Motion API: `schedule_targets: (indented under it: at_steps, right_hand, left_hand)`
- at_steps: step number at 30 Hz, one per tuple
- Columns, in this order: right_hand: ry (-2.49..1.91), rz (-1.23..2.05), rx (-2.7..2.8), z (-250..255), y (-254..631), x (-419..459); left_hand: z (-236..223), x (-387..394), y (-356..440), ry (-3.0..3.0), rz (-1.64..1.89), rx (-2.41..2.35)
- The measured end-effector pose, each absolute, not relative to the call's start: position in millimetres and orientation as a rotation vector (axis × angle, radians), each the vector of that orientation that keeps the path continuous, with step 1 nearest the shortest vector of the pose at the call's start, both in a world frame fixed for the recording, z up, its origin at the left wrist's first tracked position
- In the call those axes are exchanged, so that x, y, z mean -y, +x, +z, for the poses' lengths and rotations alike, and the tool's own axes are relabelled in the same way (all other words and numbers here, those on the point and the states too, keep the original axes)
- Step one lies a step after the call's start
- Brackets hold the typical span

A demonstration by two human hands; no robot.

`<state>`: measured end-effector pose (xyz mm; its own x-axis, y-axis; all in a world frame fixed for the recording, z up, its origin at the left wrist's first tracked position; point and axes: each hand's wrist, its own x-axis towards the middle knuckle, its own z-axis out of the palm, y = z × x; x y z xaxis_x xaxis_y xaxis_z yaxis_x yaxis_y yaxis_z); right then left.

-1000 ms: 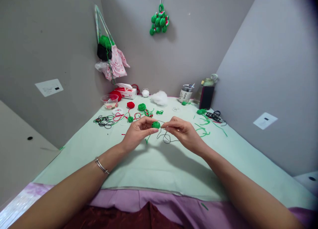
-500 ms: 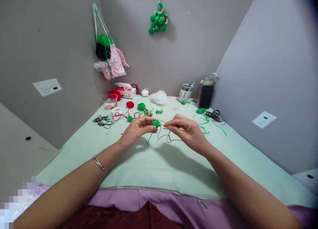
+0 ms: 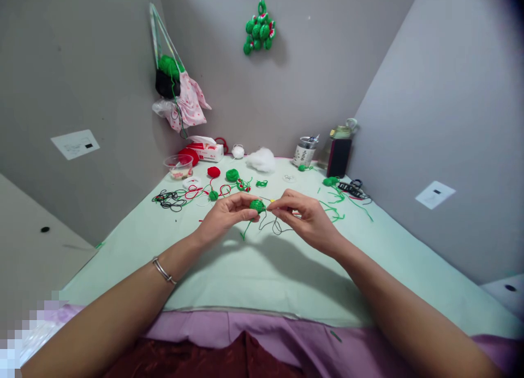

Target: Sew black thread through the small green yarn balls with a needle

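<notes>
My left hand (image 3: pixel 229 212) pinches a small green crocheted ball (image 3: pixel 257 206) between thumb and fingers, a green yarn tail (image 3: pixel 244 231) hanging below. Close against its right side, my right hand (image 3: pixel 305 214) has thumb and forefinger pressed together on what looks like a thin sewing needle, mostly covered by the fingertips. Dark thread (image 3: pixel 277 225) loops beneath the two hands. A thin rod with a yellow part (image 3: pixel 272 201) shows just behind the right fingertips; whether it is held cannot be made out.
On the pale green tabletop (image 3: pixel 262 279) lie a red yarn ball (image 3: pixel 213 172), green yarn ball (image 3: pixel 232 175), tangled black cord (image 3: pixel 170 200) and white stuffing (image 3: pixel 262 160). Behind are a tissue box (image 3: pixel 208 151), a can (image 3: pixel 305 151) and a dark phone-like slab (image 3: pixel 339 158).
My right fingertips have moved slightly left, closer to the green ball. The left hand keeps its hold, with the ball turned a little. The view has shifted slightly.
</notes>
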<state>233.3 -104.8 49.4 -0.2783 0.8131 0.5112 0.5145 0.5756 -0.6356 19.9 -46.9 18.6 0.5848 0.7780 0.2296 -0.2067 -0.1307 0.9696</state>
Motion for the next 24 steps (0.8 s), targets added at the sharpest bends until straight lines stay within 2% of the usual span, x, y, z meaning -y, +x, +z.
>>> schedule_targets:
  at_steps: [8,14,19,24]
  right_hand:
    - [-1.022,0.715,1.851,45,232,100]
    - [-1.069,0.757,1.781,40,222,101]
    - [-1.09,0.426,1.89,36,215,107]
    - [-1.11,-0.291,2.172,24,214,107]
  left_hand:
    - [17,48,20,1.447,0.858,-0.446]
    - [14,49,26,1.435,0.879,-0.46]
    - [15,52,31,1.443,1.001,-0.493]
    - [8,52,34,1.477,0.998,-0.528]
